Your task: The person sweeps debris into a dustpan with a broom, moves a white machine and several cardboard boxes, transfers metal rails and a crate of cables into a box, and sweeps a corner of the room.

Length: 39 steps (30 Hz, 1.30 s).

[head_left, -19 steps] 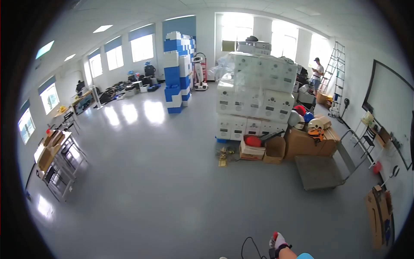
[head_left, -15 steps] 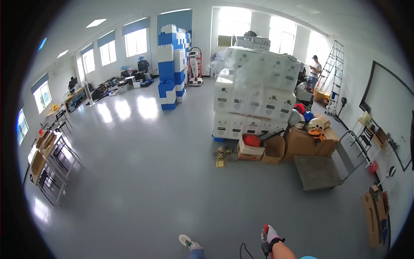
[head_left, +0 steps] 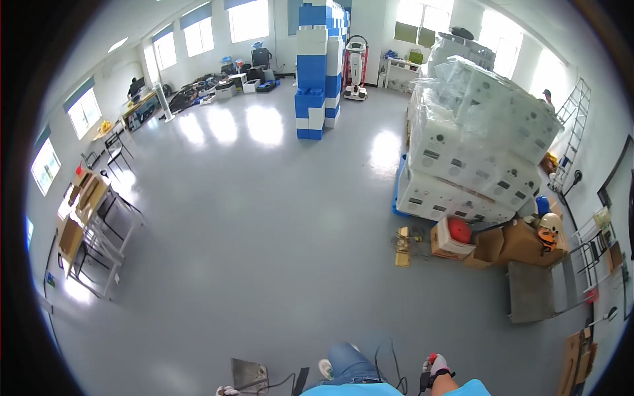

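My left hand (head_left: 228,391), in a light glove, is partly cut off by the lower edge. It appears closed at the end of a thin handle that leads to a grey dustpan (head_left: 247,371) just above the floor. At lower right my right hand (head_left: 436,362), in a white glove with red at the fingers, is closed around something red, mostly hidden. A black band with a small dark box (head_left: 424,381) sits at that wrist. Dark cables (head_left: 395,360) loop between my hands, beside my jeans-clad leg (head_left: 350,363).
Ahead right stand wrapped stacked white boxes (head_left: 462,138), with cardboard boxes (head_left: 522,244) and a flat trolley (head_left: 530,290) nearer. A blue-and-white block column (head_left: 312,72) rises farther back. Tables (head_left: 89,204) line the left. A person (head_left: 547,96) is partly visible behind the stack.
The view has turned left and tipped down, so the box stack sits farther right. My left hand and the dustpan have come into view; my right hand stays low and closed.
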Tool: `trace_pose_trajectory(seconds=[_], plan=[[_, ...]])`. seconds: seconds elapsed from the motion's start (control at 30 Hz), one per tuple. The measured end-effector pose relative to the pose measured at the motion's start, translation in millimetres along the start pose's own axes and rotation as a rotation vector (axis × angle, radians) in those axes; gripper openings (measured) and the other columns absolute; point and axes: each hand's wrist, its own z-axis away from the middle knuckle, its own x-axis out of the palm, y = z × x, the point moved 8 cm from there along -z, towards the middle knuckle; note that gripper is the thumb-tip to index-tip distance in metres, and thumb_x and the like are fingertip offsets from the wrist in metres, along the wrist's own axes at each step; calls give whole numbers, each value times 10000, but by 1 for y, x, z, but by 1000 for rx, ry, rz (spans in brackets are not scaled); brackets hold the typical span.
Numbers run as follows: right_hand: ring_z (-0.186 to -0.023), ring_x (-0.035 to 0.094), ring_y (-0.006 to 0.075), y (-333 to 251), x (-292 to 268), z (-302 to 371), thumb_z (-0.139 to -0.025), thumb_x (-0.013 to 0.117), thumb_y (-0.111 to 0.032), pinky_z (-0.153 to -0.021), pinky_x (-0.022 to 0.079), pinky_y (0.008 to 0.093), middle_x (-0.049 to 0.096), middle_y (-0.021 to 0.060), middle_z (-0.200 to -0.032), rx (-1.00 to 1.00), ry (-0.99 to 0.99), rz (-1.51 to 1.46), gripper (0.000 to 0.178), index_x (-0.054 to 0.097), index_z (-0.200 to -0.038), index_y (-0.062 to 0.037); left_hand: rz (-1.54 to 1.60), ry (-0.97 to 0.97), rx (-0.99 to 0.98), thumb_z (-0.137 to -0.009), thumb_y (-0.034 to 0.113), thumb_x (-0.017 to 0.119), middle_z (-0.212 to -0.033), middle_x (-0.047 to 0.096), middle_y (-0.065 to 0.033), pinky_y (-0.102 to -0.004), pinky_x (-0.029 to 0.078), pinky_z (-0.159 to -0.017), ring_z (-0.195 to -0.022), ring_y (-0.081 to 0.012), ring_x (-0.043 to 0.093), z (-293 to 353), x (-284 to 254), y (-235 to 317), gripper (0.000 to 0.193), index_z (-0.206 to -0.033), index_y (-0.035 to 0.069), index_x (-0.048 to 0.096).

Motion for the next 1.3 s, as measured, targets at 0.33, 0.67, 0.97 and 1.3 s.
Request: trace_pose_trajectory(seconds=[0.33, 0.67, 0.97, 1.3], plan=[[-385, 428, 260, -47, 292, -45, -712, 402, -163, -368, 347, 374, 387, 73, -463, 85, 103, 87, 178, 405, -551, -88, 4, 24, -99, -774, 236, 464, -787, 621, -44, -290, 432, -714, -818, -192, 577, -229, 6, -185, 202, -778, 140, 642], [-393, 440, 179, -148, 760, 23, -768, 482, -317, -356, 339, 292, 432, 34, -480, -141, -339, 263, 254, 454, -617, -114, 11, -137, -89, -769, 283, 461, -912, 625, -59, -260, 390, -826, -919, -178, 565, -390, 13, -353, 248, -851, 155, 658], [-389, 446, 164, -119, 966, 18, -798, 455, -290, -347, 358, 274, 436, 31, -487, -68, -188, 162, 236, 468, -642, -114, -2351, -60, 877, -781, 280, 463, -805, 551, -28, -264, 378, -722, -775, -153, 499, -598, -19, -554, 189, -792, 141, 590], [-463, 538, 255, -58, 1041, -2, -723, 447, -63, -356, 449, 349, 525, 133, -610, -26, 270, -133, 80, 510, -712, -14, -2748, 188, 1016, -793, 277, 465, -687, 469, 7, -268, 363, -606, -615, -125, 425, -854, -114, -803, 174, -727, 124, 514]])
